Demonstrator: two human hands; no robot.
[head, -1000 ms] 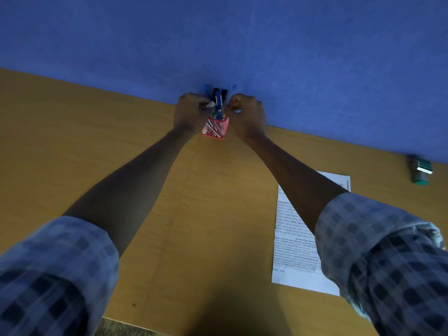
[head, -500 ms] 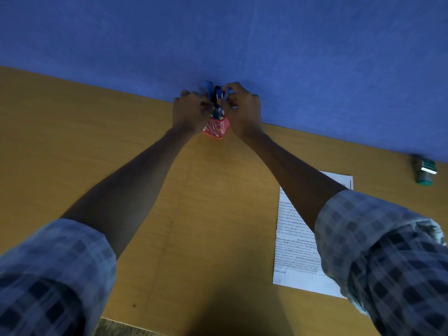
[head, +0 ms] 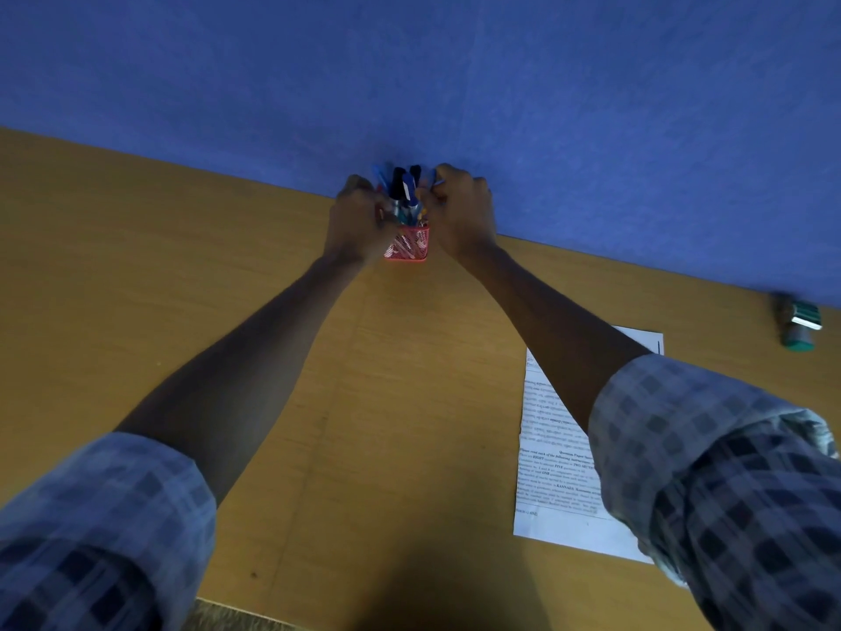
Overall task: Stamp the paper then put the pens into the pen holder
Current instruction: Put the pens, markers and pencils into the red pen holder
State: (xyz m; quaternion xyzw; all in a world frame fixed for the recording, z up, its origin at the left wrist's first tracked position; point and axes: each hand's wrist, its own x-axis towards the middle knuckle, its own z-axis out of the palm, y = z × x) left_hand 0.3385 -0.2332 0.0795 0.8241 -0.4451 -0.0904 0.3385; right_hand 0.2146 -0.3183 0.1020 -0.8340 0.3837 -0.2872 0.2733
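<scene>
A small red mesh pen holder (head: 408, 245) stands at the far edge of the wooden desk, against the blue wall. Several pens (head: 404, 192) with blue and black caps stick up out of it. My left hand (head: 356, 224) is curled against the holder's left side, fingers closed on the pens. My right hand (head: 463, 210) is on the right side, fingers closed around a blue pen at the top of the bunch. A printed paper (head: 556, 453) lies at the right, partly under my right forearm. A green stamp (head: 799, 323) lies on its side at the far right.
The wooden desk (head: 159, 284) stretches bare to the left of the holder. The blue wall (head: 409, 75) rises directly behind the holder. The desk's near edge (head: 236, 608) shows at the bottom, with checked sleeves on both arms.
Both hands stay at the holder. The right hand's fingers have shifted up and then closed around the pen tops; the left hand has closed in tighter on the pens.
</scene>
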